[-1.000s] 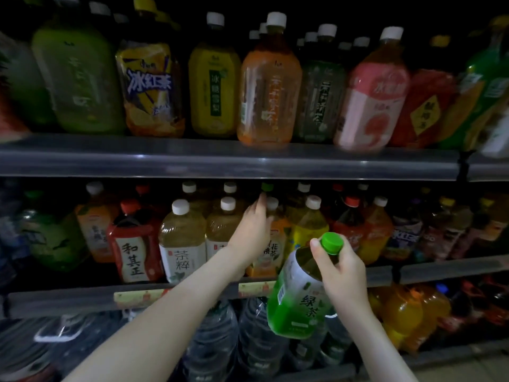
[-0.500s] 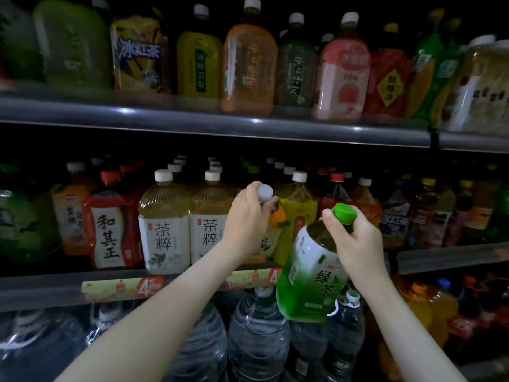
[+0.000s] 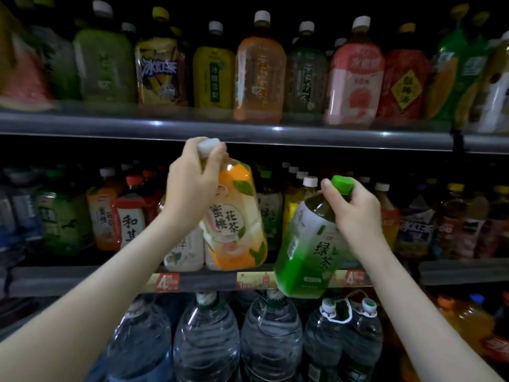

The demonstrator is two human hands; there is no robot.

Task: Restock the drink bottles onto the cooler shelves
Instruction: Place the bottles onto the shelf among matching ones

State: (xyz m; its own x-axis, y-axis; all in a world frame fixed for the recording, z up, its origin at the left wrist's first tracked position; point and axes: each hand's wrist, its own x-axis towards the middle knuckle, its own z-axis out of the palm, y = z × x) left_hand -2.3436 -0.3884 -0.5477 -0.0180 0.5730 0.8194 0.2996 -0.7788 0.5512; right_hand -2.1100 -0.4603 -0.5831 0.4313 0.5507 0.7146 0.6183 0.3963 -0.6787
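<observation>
orange bottle (image 3: 237, 216) clamped at the neck in left hand (image 3: 192, 186), green bottle (image 3: 308, 244) likewise in right hand (image 3: 355, 208); hang tilted, may slip or clip shelf rim (image 3: 206, 279).

The orange bottle (image 3: 237, 216) and green tea bottle (image 3: 308, 244) are clear glossy plastic under shiny printed film labels. The green cap (image 3: 342, 185) is ribbed plastic. The shelf edge (image 3: 248, 130) gleams like smooth metal. The water jugs (image 3: 206, 340) are ridged transparent plastic.
</observation>
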